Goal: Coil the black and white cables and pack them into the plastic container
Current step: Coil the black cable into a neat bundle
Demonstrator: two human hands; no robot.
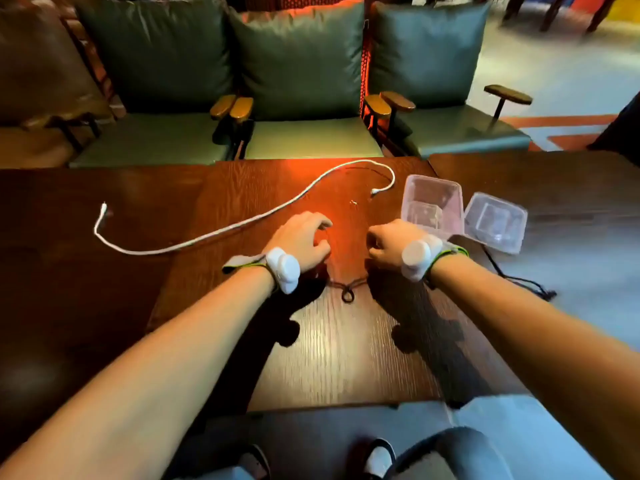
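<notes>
Clearly at the first step: coiling the thin black cable, with nothing packed so far. Nearest, on the dark wooden counter, one small loop of it between the wrists, its two strands rising apart, one toward each of the hands. Pinches one strand, it seems, in the curled fingers of the left hand and the other in those of the right hand. Both are knuckles up with a gap between them, though the exact contact under the fingers is hard to make out. Behind the right wrist, a further black stretch, likely the same cable, trailing off toward the right edge.

Calls next, probably, for drawing in that slack and laying turn upon turn onto the loop, without letting go, lest it spring open.

Farther out, the long white cable, sprawled uncoiled. Runs its long axis from near left to far right, one plug pointing away at the left, the other end hooked back beside the container.

Just beyond the right hand, the clear rectangular plastic container, mouth up, no cable seen inside, and its clear plastic lid lying beside it on the right.
</notes>
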